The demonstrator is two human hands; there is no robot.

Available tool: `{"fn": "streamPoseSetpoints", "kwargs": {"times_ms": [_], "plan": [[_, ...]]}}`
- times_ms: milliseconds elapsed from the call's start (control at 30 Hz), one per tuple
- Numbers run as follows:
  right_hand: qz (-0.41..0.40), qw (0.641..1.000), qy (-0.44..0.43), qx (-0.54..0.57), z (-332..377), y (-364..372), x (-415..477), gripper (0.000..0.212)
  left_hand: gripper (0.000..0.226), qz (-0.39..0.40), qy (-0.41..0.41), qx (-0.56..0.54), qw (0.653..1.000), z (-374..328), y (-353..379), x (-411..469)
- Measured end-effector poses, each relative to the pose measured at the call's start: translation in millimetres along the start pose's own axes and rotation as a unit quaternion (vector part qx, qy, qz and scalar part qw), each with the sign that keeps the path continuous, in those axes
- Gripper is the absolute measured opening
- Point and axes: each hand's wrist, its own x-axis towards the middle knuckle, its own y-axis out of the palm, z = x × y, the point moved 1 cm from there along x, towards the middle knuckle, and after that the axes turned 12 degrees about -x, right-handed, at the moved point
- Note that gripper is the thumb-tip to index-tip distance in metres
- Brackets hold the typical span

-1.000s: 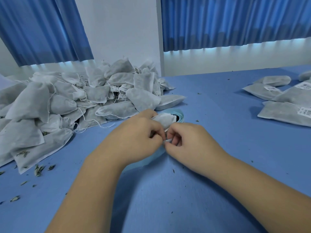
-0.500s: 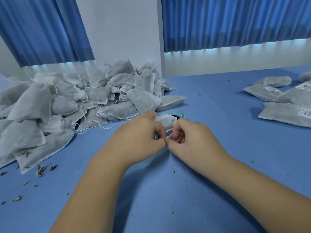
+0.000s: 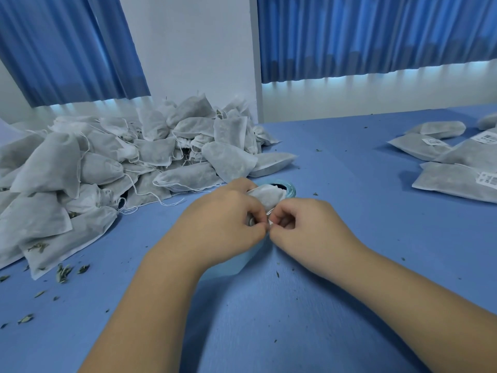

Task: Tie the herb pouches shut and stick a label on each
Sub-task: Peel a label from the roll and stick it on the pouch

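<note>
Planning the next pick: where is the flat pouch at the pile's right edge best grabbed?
Pinch the pouch by its free right end, coming from the right over the bare table. That end juts clear; the left end lies under another pouch, so it should slide out.

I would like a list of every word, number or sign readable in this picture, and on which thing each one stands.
Nothing is readable.
far label, on a pouch at the right: dark print, too blurred.
edge label: barcode-like marks, too blurred.
near label: barcode-like marks, too blurred.
</note>
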Motion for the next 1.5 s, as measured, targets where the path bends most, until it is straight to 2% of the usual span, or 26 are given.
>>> {"fn": "streamPoseSetpoints", "kwargs": {"times_ms": [233,367,533,667,867,1000,1067,1167,1300,1500], "plan": [[0.002,1.000,0.008,0.026,-1,-1,1,0.010,0.013,-0.036,-0.039,-0.017,0.998,5,0,3],[0.020,0.998,0.006,0.059,-2,-4,2,0.009,0.018,-0.044,-0.076,-0.064,0.994,11,-3,5],[0.103,0.992,0.002,0.076,-9,-23,7,0.011,0.018,-0.047,-0.098,-0.117,0.987,16,-3,6],[0.167,0.983,0.013,0.070,-19,-37,12,0.008,0.018,-0.054,-0.101,-0.118,0.986,19,-4,7],[0.197,0.977,-0.009,0.080,-19,-43,11,0.010,0.018,-0.068,-0.112,-0.104,0.986,24,-6,8],[0.204,0.970,-0.026,0.126,-15,-47,10,0.010,0.019,-0.075,-0.119,-0.110,0.984,25,-11,6],[0.191,0.966,-0.030,0.170,-14,-50,10,0.013,0.021,-0.099,-0.118,-0.123,0.980,24,-15,5],[0.188,0.953,-0.041,0.234,-14,-52,11,0.010,0.020,-0.179,-0.108,-0.152,0.966,21,-23,4],[0.192,0.937,-0.049,0.288,-14,-58,14,0.019,0.018,-0.268,-0.059,-0.178,0.945,11,-26,2],[0.197,0.967,-0.071,0.146,-17,-57,12,0.033,0.017,-0.281,-0.022,-0.196,0.939,1,-18,3]]}}
